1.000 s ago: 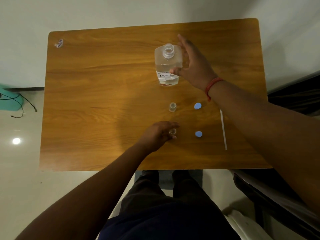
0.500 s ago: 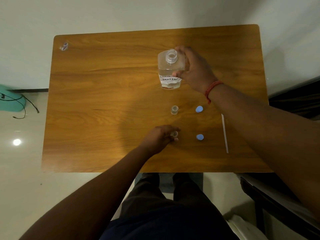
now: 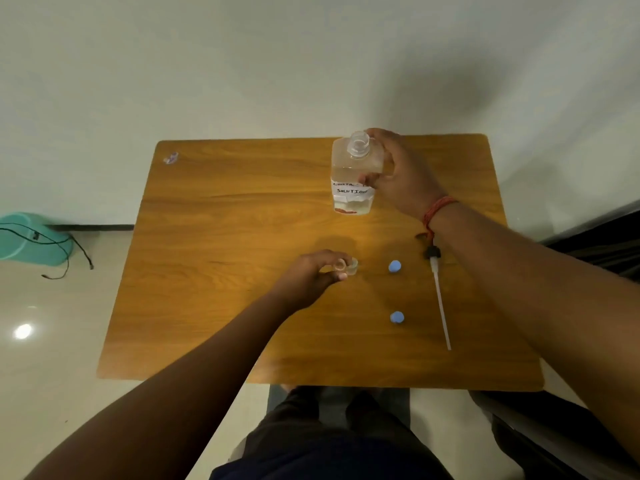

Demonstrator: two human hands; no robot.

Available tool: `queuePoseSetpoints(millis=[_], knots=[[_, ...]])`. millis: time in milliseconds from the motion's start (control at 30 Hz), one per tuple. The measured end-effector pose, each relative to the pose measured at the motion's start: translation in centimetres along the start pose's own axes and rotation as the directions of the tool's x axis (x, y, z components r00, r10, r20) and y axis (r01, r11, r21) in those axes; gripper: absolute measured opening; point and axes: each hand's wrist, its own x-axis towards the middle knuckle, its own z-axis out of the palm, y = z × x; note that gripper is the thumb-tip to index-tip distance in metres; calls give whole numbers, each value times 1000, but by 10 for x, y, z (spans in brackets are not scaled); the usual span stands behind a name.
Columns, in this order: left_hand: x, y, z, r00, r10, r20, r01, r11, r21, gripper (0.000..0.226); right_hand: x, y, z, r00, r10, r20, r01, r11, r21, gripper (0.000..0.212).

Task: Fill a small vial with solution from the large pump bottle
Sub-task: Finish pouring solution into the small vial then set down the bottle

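A clear large bottle [image 3: 351, 174] with a white label reading "solution" stands upright at the table's far side, its neck open with no pump on it. My right hand [image 3: 401, 174] is wrapped around its right side. My left hand [image 3: 308, 277] pinches a small clear vial [image 3: 340, 265] at mid-table. A second small vial [image 3: 353, 269] stands right beside it, touching or nearly so. The pump [image 3: 440, 299], with its long white dip tube, lies flat on the table under my right forearm.
Two blue caps [image 3: 394, 266] [image 3: 397, 317] lie right of the vials. A small clear item [image 3: 170, 157] sits at the wooden table's [image 3: 225, 237] far left corner. A teal object [image 3: 31, 242] with a black cable rests on the floor at left.
My right hand closed around the bottle. My left hand carried its vial away from me, up to the other vial. The view tilted upward.
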Motion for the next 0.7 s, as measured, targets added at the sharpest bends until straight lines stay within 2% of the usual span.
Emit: queuePoseSetpoints(millis=[133,400,700], knots=[[9,31,-40,998,6,-66,-12,996,-85,7,5,-31,-32,995,-79,-64,77,996,-44,64],[31,146,-150,992,79,-95,-99,970,-222,20,26,-115,-112,958,-226,-175,214,973,-89,60],[33,301,-263,955,263,-138,-278,955,-101,24,51,-226,-201,893,-357,-273,344,934,-95,52]])
